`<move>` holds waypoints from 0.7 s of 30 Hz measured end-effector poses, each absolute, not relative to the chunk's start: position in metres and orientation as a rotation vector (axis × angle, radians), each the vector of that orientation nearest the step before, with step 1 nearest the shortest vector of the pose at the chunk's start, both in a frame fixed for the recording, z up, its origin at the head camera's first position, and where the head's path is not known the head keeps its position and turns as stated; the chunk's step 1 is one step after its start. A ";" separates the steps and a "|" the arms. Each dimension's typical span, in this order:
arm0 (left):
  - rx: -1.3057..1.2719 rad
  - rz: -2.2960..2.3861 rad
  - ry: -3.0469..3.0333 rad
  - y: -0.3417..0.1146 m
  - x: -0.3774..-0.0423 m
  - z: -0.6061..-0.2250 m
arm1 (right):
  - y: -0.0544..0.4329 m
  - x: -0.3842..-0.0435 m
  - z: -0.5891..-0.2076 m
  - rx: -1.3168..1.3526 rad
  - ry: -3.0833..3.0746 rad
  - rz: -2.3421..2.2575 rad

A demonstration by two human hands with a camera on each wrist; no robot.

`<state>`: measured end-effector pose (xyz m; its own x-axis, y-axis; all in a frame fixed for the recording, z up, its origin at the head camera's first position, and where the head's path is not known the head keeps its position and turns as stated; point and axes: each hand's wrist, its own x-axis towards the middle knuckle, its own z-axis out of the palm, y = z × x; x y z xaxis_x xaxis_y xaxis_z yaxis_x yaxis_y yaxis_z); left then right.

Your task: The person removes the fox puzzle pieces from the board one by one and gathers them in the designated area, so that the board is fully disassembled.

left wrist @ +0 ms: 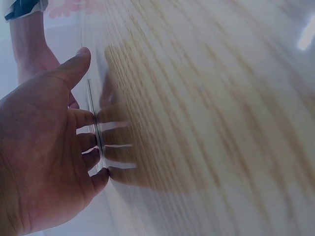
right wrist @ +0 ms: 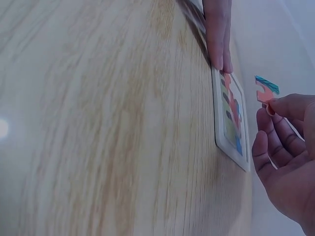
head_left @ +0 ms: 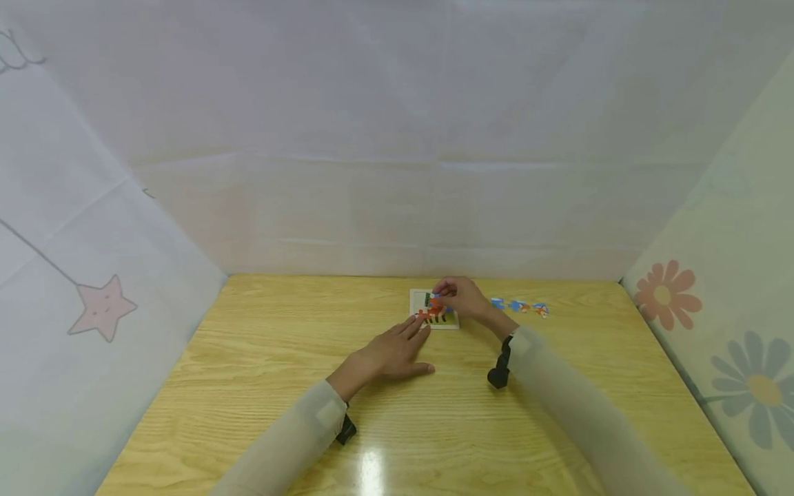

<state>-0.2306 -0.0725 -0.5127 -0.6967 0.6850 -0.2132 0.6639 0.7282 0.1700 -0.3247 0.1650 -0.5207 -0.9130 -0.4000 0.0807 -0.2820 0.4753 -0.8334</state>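
A small puzzle board [head_left: 415, 300] with a pale frame lies flat near the table's back edge, partly filled with red, green and blue picture pieces. My right hand [head_left: 463, 297] is above its right side and pinches a jigsaw puzzle piece [right wrist: 266, 91], orange-red with a teal corner, between thumb and forefinger. The piece is held clear of the board. My left hand [head_left: 397, 350] has its fingers extended; their tips rest on the board's near left edge, and the thumb points off to the right. Part of the picture is hidden under my right hand.
Several loose puzzle pieces [head_left: 520, 306], blue, white and orange, lie in a row on the wooden table [head_left: 279, 358] right of the board. A pale cloth wall [head_left: 335, 207] rises behind the table, with patterned cloth at both sides.
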 end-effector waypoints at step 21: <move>1.070 0.124 2.673 -0.073 -0.234 -0.516 | 0.213 -0.313 -0.516 -0.628 2.593 -1.368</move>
<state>-0.2339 -0.0725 -0.5162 -0.6953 0.6884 -0.2068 0.6662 0.7252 0.1741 -0.3126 0.2131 -0.5161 -0.9024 -0.4258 0.0666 -0.2954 0.4986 -0.8149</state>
